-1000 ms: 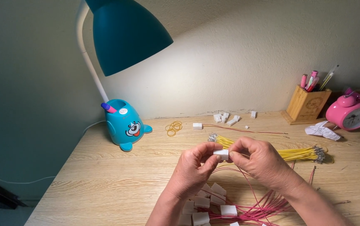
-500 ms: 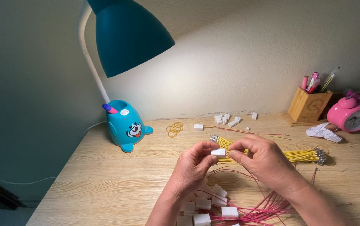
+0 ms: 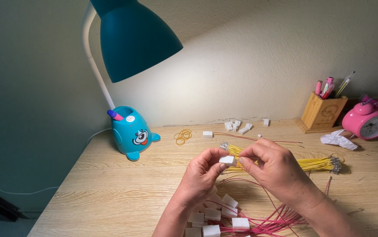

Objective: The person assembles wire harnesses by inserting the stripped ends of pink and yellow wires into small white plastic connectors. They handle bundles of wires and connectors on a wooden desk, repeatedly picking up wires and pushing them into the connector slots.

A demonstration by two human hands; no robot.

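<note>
My left hand (image 3: 202, 174) and my right hand (image 3: 273, 166) meet above the wooden desk (image 3: 110, 193), both pinching a small white plastic connector (image 3: 227, 159) between fingertips. A thin red wire (image 3: 246, 182) trails down from under the hands toward a bunch of red wires (image 3: 281, 218) on the desk. Several white connectors (image 3: 217, 216) lie just below my left wrist. A bundle of yellow wires (image 3: 316, 164) with metal ends lies behind my right hand.
A teal desk lamp (image 3: 132, 131) with a cartoon-face base stands at the left. Yellow rubber bands (image 3: 182, 136), loose white connectors (image 3: 237, 126) and a red wire lie near the wall. A wooden pen holder (image 3: 323, 113), a pink alarm clock (image 3: 369, 120) and crumpled paper (image 3: 338, 139) sit at the right.
Both hands stay together on the white connector, shifting slightly with small finger movements. The view has barely moved.
</note>
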